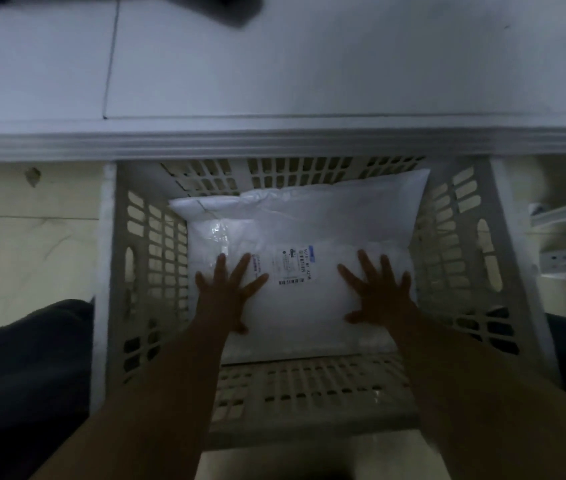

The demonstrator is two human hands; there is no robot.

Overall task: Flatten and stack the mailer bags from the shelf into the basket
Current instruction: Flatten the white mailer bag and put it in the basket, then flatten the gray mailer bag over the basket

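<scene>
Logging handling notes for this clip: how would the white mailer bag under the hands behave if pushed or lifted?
Probably floppy: the mailer bag shows creases around the flat-pressing left hand and right hand. Its glossy plastic looks slippery, so it may slide in the basket. It looks puffy, likely light for its size.

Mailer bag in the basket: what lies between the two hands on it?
In the head view, a printed label with a barcode lies on the mailer bag between the left hand and the right hand.
</scene>
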